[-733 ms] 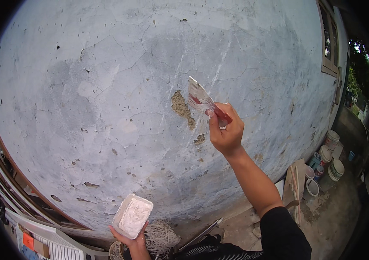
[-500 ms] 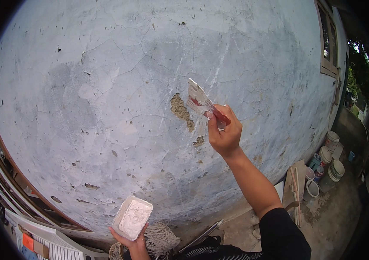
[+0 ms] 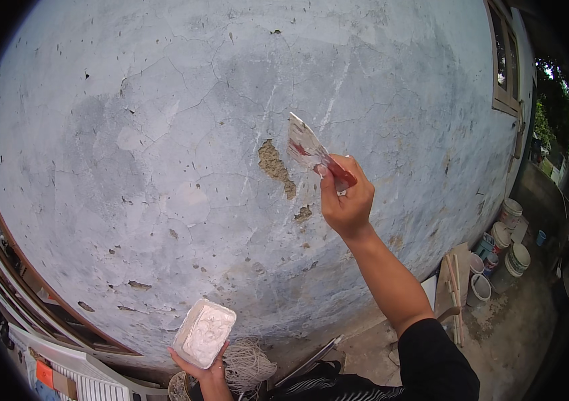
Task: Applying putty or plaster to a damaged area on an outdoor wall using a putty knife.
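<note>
My right hand [image 3: 349, 200] grips the red handle of a putty knife [image 3: 308, 146], its wide blade smeared with white paste and pointing up and left. The blade is just right of a bare brown patch [image 3: 273, 166] where plaster has come off the pale blue-grey wall [image 3: 184, 154]; whether it touches the wall I cannot tell. A smaller chipped spot [image 3: 302, 214] lies below the patch. Low in the view, my left hand [image 3: 208, 374] holds up a rectangular white tub [image 3: 196, 317] from underneath. Pinkish-white putty [image 3: 210, 334] lies inside it.
Buckets [image 3: 517, 259] stand on the ground at right, near wooden sticks [image 3: 457, 297] leaning by the wall. A bundle of pale string [image 3: 250, 366] sits beside my left hand. A brown-framed window [image 3: 506, 60] is at upper right, and a white slatted rack [image 3: 91, 374] at lower left.
The wall has shifted slightly left in the view as my head moved. Both hands keep their hold on the putty knife and the tub, almost in the same place.
</note>
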{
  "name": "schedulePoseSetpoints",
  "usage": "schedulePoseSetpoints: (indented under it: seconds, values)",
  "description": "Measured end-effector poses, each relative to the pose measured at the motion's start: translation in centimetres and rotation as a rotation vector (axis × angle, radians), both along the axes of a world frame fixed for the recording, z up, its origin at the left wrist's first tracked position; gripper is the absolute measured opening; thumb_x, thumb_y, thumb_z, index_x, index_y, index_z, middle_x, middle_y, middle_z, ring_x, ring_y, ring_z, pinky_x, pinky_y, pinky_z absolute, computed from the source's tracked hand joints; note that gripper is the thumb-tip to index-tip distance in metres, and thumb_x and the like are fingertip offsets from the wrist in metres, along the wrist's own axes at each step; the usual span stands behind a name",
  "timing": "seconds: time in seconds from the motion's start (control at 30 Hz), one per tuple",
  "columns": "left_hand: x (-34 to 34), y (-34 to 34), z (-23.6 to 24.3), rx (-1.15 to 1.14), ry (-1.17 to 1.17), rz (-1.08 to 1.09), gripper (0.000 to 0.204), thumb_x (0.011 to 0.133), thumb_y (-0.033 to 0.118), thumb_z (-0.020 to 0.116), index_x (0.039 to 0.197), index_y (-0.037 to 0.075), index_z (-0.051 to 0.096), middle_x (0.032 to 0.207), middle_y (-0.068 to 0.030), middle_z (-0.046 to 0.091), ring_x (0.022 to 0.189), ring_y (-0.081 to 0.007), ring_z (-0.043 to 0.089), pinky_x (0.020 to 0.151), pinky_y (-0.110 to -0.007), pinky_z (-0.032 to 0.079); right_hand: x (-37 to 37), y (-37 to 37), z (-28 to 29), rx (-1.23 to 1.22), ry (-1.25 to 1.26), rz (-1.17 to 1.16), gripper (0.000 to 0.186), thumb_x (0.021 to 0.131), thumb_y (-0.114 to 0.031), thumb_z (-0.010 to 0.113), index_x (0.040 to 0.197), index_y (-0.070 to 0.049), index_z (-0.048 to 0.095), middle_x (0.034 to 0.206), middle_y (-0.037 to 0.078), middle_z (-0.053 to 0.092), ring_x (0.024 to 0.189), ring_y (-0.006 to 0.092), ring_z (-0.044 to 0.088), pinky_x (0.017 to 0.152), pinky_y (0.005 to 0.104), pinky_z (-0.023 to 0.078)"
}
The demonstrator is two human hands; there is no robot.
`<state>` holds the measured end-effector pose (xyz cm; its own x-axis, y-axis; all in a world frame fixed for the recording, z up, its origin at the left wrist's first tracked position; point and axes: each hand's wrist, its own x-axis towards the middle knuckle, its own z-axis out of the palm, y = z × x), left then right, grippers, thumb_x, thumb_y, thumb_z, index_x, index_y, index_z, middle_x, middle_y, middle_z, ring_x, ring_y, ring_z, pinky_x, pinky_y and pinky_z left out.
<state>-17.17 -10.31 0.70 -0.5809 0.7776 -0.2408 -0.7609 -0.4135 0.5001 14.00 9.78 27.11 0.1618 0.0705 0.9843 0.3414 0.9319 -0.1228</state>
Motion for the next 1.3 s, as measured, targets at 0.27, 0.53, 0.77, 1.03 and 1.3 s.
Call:
schedulePoseSetpoints:
  seconds: [0.27, 0.53, 0.77, 1.03, 1.3]
  values:
    - [0.1, 0.1, -0.2, 0.028, 0.010, 0.011, 0.095, 0.090, 0.084, 0.039, 0.158, 0.016, 0.041, 0.148, -0.0182, 0.058, 0.117, -0.0480, 0.067, 0.069, -0.068, 0.062, -0.1, 0.2, 0.1, 0.062, -0.056, -0.051, 0.016, 0.093, 0.005, 0.068, 0.108, 0.004, 0.067, 0.088, 0.012, 0.068, 0.069, 0.0185, 0.062, 0.060, 0.0294, 0.051]
    - [0.4, 0.1, 0.0, 0.043, 0.012, -0.022, 0.096, 0.089, 0.084, 0.040, 0.158, 0.016, 0.041, 0.150, -0.0171, 0.057, 0.119, -0.0477, 0.066, 0.069, -0.068, 0.063, -0.3, 0.1, -0.1, 0.047, -0.046, -0.058, 0.012, 0.094, 0.003, 0.069, 0.106, 0.004, 0.067, 0.089, 0.012, 0.069, 0.068, 0.0196, 0.062, 0.059, 0.0298, 0.051]
    - [0.9, 0.2, 0.4, 0.032, -0.001, -0.035, 0.096, 0.090, 0.084, 0.039, 0.157, 0.015, 0.041, 0.150, -0.0178, 0.057, 0.120, -0.0480, 0.065, 0.069, -0.069, 0.062, -0.5, -0.4, 0.6, 0.035, -0.122, -0.053, 0.013, 0.094, 0.003, 0.069, 0.107, 0.002, 0.069, 0.088, 0.011, 0.070, 0.070, 0.0209, 0.063, 0.060, 0.0311, 0.052]
    - [-0.1, 0.1, -0.3, 0.054, -0.009, -0.035, 0.096, 0.090, 0.084, 0.038, 0.158, 0.015, 0.041, 0.149, -0.0184, 0.057, 0.120, -0.0476, 0.066, 0.070, -0.069, 0.062, -0.5, -0.6, 1.3, -0.016, -0.133, 0.001, 0.013, 0.094, 0.004, 0.069, 0.107, 0.003, 0.069, 0.088, 0.013, 0.070, 0.075, 0.0212, 0.067, 0.065, 0.0311, 0.056]
    - [-0.2, 0.0, 0.3, 0.032, -0.011, 0.007, 0.093, 0.091, 0.082, 0.040, 0.157, 0.016, 0.042, 0.149, -0.0181, 0.057, 0.116, -0.0474, 0.068, 0.066, -0.066, 0.064, -1.3, -0.6, 1.9, -0.030, -0.170, 0.049, 0.015, 0.093, 0.003, 0.069, 0.107, 0.002, 0.069, 0.090, 0.012, 0.071, 0.076, 0.0227, 0.068, 0.066, 0.0317, 0.055]
